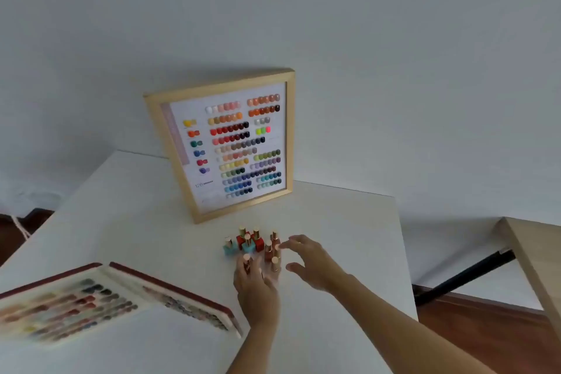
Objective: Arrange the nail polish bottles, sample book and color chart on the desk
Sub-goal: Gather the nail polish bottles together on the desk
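Observation:
Several nail polish bottles (253, 244) with gold caps stand clustered mid-desk: teal, red and brown ones. My left hand (256, 288) reaches into the near side of the cluster, its fingers around a brown bottle (247, 264). My right hand (309, 261) hovers open at the cluster's right, fingertips close to a copper bottle (274, 241). Behind the bottles a wood-framed color chart (226, 143) leans upright against the wall. An open sample book (91, 304) with a dark red cover lies at the front left.
The white desk (349, 228) ends at the right edge, where a wooden table (534, 252) stands apart. Dark wooden floor shows at both sides. A white wall rises behind the desk.

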Demonstrator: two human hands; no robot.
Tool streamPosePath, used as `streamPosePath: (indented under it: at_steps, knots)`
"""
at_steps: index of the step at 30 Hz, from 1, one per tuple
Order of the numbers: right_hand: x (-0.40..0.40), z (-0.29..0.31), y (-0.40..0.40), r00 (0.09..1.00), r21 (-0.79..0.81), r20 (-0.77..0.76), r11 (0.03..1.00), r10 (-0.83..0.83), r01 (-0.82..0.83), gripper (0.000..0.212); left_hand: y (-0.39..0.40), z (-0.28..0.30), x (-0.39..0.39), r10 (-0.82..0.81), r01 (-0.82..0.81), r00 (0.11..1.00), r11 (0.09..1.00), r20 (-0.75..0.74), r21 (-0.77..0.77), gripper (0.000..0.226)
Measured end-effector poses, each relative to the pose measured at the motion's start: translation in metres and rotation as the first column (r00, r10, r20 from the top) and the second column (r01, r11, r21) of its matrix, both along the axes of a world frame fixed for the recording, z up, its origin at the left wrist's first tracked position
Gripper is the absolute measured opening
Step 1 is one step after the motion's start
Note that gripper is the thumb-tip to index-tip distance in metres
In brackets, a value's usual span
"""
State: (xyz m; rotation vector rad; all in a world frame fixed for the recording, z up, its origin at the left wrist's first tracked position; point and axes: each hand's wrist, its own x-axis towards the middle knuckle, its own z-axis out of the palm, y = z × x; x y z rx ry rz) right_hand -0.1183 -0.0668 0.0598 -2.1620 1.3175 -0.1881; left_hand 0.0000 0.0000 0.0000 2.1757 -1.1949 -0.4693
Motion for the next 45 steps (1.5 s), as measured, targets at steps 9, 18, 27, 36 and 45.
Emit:
streamPosePath:
  at_steps: [9,18,27,36,45]
  knots:
    - [0.022,-0.021,-0.026,0.979,-0.002,-0.048,0.981,0.196,-0.196,0.029,-0.014,-0.002,0.005,0.074,-0.074,0.997,0.993,0.001,0.091,0.037]
    - [0.008,-0.038,-0.027,0.983,-0.015,0.018,0.983,0.182,-0.181,0.021,-0.015,-0.005,0.007,0.038,-0.038,0.999,0.994,0.005,0.101,0.037]
    - [-0.066,-0.026,-0.004,1.0,0.023,0.022,1.0,0.003,-0.003,0.016,0.005,0.0,-0.008,-0.186,0.185,0.983,0.981,0.009,0.052,0.041]
    - [-0.16,-0.008,0.04,0.981,0.102,-0.13,0.982,-0.147,0.161,0.02,0.001,0.007,-0.082,-0.612,0.612,0.791,0.791,0.003,-0.003,0.037]
    - [-0.196,-0.008,0.068,0.946,0.115,-0.165,0.947,-0.278,0.298,0.018,-0.001,-0.001,-0.153,-0.845,0.839,0.534,0.529,-0.008,0.129,0.015]
